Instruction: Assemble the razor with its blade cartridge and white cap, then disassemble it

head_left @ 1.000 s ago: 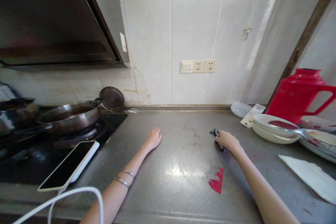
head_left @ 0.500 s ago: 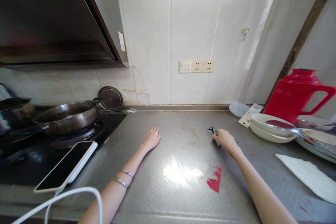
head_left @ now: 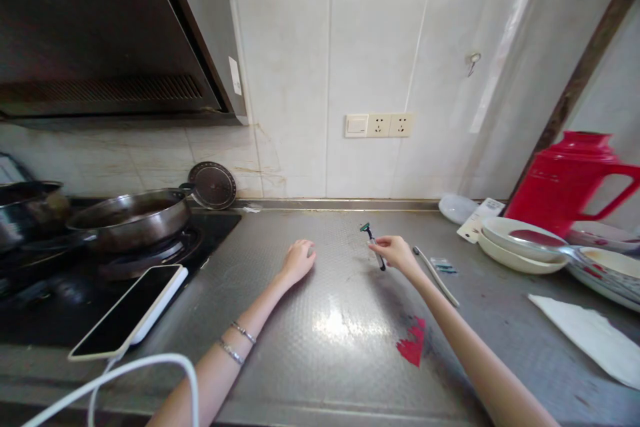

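Currently, the right hand (head_left: pixel 396 253) holds a slim grey-and-black razor (head_left: pixel 381 261) over the grey, textured metal tabletop (head_left: pixel 335 353); the left hand (head_left: pixel 299 261) curls loosely, its contents unclear.

Honestly can't read a single word here. The red thermos (head_left: pixel 557 187) has a small line of pale lettering (head_left: pixel 545 177) up near its shoulder, but it's too tiny to make out. The white card (head_left: pixel 481 221) by the bowls (head_left: pixel 520 260) has some dark print on it, also mush. White sticker (head_left: pixel 235 75) on the side of the range hood (head_left: pixel 100 27)? Any writing there is illegible too.
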A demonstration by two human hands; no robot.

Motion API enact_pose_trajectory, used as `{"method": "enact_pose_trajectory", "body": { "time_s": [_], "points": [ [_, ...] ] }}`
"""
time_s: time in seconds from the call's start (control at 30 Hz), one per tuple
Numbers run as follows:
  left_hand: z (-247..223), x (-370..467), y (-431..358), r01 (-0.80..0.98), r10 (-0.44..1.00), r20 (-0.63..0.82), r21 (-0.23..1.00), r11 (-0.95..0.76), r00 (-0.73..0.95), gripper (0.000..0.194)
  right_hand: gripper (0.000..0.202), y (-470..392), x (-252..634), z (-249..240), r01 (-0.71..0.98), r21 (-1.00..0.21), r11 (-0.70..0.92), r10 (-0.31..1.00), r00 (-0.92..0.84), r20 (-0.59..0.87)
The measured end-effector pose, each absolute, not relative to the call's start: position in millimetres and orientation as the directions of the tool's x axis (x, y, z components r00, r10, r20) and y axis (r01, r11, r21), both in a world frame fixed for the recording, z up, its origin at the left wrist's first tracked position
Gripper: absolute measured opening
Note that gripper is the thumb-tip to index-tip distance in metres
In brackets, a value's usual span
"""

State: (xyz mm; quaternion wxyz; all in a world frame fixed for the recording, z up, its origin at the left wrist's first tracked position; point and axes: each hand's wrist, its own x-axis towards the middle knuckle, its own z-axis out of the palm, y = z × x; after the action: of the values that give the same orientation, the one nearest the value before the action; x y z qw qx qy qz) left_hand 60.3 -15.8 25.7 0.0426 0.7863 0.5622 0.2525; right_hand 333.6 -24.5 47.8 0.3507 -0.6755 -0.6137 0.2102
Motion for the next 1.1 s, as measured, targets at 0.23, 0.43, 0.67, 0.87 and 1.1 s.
{"method": "enact_pose_trajectory", "body": {
  "time_s": [0.23,0.43,0.67,0.87,1.1],
  "points": [
    [39,105,-57,0.647,0.878,0.277,0.596,-0.476,0.39,0.038,0.028,-35,278,56,0.493,-0.867,0.071,0.992,0.058,0.114],
    [39,116,-70,0.642,0.907,0.279,0.641,-0.421,0.317,0.041,0.028,-42,255,55,0.428,-0.898,0.099,0.993,0.022,0.12],
    [39,115,-66,0.657,0.904,0.296,0.621,-0.429,0.31,0.031,0.033,-47,244,56,0.416,-0.904,0.103,0.992,0.024,0.124],
    [42,109,-62,0.773,0.916,0.278,0.497,-0.394,0.289,0.025,0.026,-51,255,59,0.482,-0.87,0.102,0.994,-0.006,0.113],
    [37,88,-42,0.911,0.964,0.11,0.317,-0.266,0.243,0.024,0.019,-55,328,62,0.748,-0.659,0.076,0.987,0.037,0.155]
  ]
}}
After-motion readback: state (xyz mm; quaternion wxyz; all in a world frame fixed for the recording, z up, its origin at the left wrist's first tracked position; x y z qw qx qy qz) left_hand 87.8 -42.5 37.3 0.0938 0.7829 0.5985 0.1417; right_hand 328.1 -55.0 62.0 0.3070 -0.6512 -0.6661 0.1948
